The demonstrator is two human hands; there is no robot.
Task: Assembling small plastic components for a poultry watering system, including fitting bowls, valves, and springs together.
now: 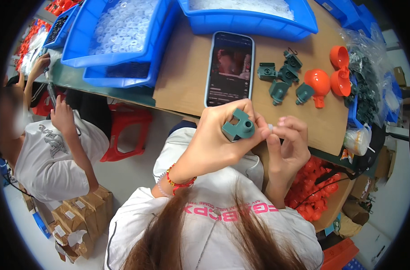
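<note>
My left hand (225,135) is closed around a dark green plastic housing (241,127) with a round hole facing up. Between the fingertips of both hands is a small whitish translucent piece (270,127); my right hand (289,144) pinches it from the right. Its exact shape is too small to make out. Beyond my hands, several similar green housings (279,90) lie on the brown cardboard table cover (182,67). Beside them sits a round orange part (317,84), with two orange cups (340,72) further right.
A phone (229,67) lies just beyond my left hand. Blue bins (110,36) of clear rings and white parts line the far side. Green parts fill a bag-lined bin (364,85) at right; orange parts (310,189) sit below. At left, another person (56,148) holds a tool.
</note>
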